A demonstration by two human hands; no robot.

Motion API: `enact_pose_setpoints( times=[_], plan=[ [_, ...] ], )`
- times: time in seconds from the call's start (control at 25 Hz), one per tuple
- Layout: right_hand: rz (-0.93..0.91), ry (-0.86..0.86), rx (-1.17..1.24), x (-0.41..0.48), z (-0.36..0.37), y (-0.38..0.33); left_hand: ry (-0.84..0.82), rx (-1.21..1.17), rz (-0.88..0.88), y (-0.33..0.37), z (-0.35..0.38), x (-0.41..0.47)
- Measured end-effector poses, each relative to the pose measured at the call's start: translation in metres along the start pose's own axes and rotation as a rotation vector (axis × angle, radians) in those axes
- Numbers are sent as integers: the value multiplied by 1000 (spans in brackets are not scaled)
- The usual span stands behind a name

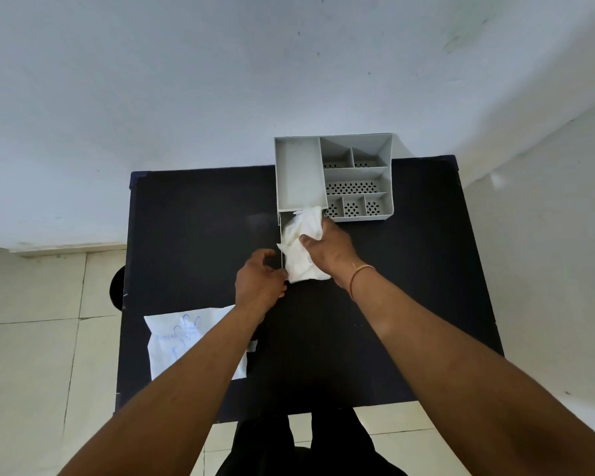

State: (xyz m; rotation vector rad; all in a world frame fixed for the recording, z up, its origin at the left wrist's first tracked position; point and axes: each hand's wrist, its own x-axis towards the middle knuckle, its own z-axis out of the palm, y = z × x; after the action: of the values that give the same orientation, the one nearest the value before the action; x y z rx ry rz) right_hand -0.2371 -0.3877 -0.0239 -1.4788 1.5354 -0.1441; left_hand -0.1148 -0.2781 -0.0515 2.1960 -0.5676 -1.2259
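A grey plastic organiser [299, 173] with several compartments stands at the far edge of a black table [193, 235]. A drawer [281, 235] is pulled out from its front left part, towards me. My right hand [330, 250] grips a crumpled white cloth [303, 249] that lies in and over the drawer. My left hand [260, 283] holds the drawer's near left corner with curled fingers.
A white plastic packet [172, 341] with blue print lies on the table's near left, partly under my left forearm. A pale wall rises right behind the table. Tiled floor [31, 355] shows on the left, and my dark trouser legs below the near edge.
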Motion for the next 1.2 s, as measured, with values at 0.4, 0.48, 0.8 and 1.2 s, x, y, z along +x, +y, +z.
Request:
enact_pose_setpoints(
  times=[0.4, 0.48, 0.8, 1.2],
  plan=[
    [-190, 223, -658, 1, 2, 18, -8, 117, 126, -1, 5, 0],
    [-155, 244, -590, 9, 10, 19, 3, 137, 151, -3, 6, 0],
    [-154, 281, -397, 12, 17, 23, 2, 147, 133, 0, 7, 0],
    [-88, -83, -855, 9, -10, 25, -19, 1058, 516, 54, -2, 17]
  ],
)
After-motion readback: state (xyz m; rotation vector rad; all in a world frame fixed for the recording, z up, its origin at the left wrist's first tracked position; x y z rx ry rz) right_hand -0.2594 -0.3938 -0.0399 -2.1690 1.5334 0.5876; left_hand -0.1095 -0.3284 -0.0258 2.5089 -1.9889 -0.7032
